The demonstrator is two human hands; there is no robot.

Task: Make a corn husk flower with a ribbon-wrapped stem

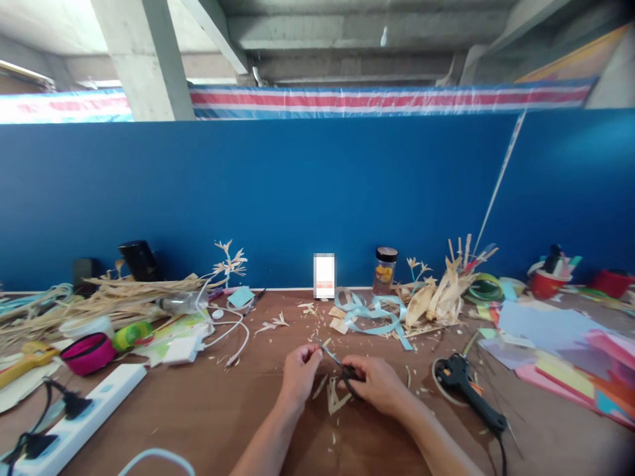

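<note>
My right hand (pixel 378 382) grips a pair of scissors (pixel 351 383) by the black handles, with the blades pointing up and left. Close by, my left hand (pixel 299 371) is closed in a pinch. A small pale strip (pixel 326 344), like dried corn husk, shows at its fingertips beside the blades; its held end is hidden. On the brown table under the hands lie husk offcuts (pixel 336 398), some folded. Small scraps are scattered ahead, near a light blue ribbon (pixel 380 316).
A glue gun (pixel 466 387) lies right, near coloured paper (pixel 555 337). Husk bundles (pixel 436 301) and a dark-lidded jar (pixel 385 272) stand at the back. Left are a power strip (pixel 94 416), a white charger with cable (pixel 183 349) and a pink band (pixel 88 354). A blue partition (pixel 278 192) borders the table.
</note>
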